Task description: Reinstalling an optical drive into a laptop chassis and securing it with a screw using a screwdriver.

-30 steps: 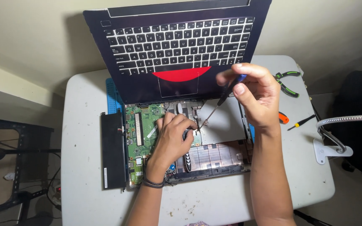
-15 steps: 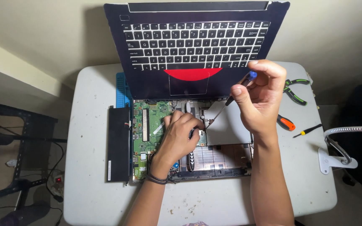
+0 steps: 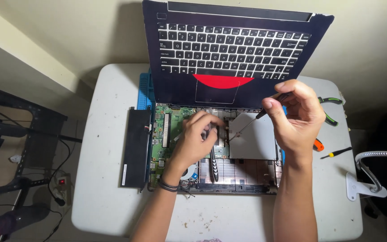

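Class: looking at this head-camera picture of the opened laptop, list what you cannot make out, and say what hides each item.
- Screwdriver tip and its screw: too small, head view.
- Board under the left hand: covered by it.
- Screwdriver handle: wrapped by the right hand.
- Pliers: partly behind that hand.
- Laptop screen: cut off by the top edge.

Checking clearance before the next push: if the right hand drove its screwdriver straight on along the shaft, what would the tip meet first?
The right hand angles the screwdriver down-left. Its tip seems to sit at the edge of the grey metal plate inside the open laptop, just short of the left hand's fingers. Depth is unclear.
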